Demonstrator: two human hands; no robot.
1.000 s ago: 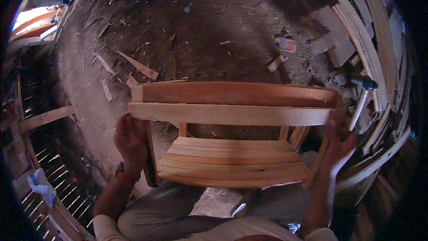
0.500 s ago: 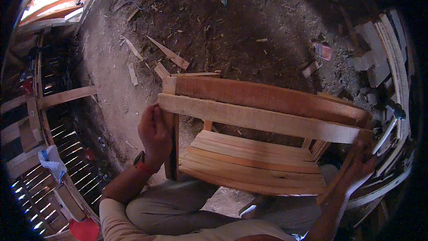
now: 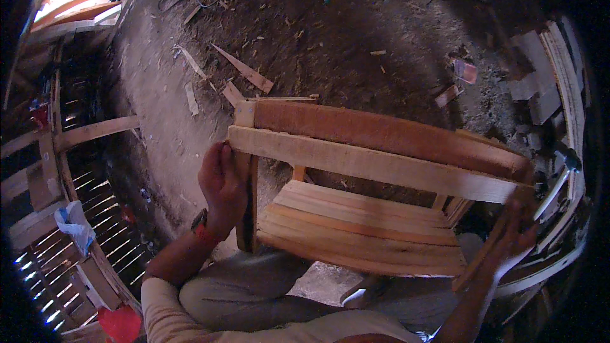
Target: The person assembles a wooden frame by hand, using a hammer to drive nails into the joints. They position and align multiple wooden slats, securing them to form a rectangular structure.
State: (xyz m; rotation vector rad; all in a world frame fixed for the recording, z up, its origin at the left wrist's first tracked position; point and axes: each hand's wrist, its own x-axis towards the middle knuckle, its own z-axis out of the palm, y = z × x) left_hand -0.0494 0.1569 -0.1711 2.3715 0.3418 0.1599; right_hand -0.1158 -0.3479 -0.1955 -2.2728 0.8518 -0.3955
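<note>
In front of me stands a small wooden bench with a slatted seat (image 3: 362,228) and a reddish-brown board (image 3: 381,132) along its far upper side. A pale wooden slat (image 3: 375,160) lies across the frame, alongside that board and nearer to me. My left hand (image 3: 222,184) is closed round the slat's left end, beside the left upright (image 3: 244,197). At the opposite end my right hand (image 3: 516,235) grips the slat near the right side piece; its fingertips are partly in shadow. My legs are folded at the near side of the bench.
Wood offcuts (image 3: 244,70) and chips litter the dirt floor. A hammer (image 3: 559,181) rests by the planks (image 3: 562,82) at the right. Slatted woodwork with a plastic bag (image 3: 76,227) and a red cloth-like piece (image 3: 119,325) is at the left.
The view has shifted slightly. Both hands keep their hold at the slat's ends, and the slat shows no clear movement against the bench.
</note>
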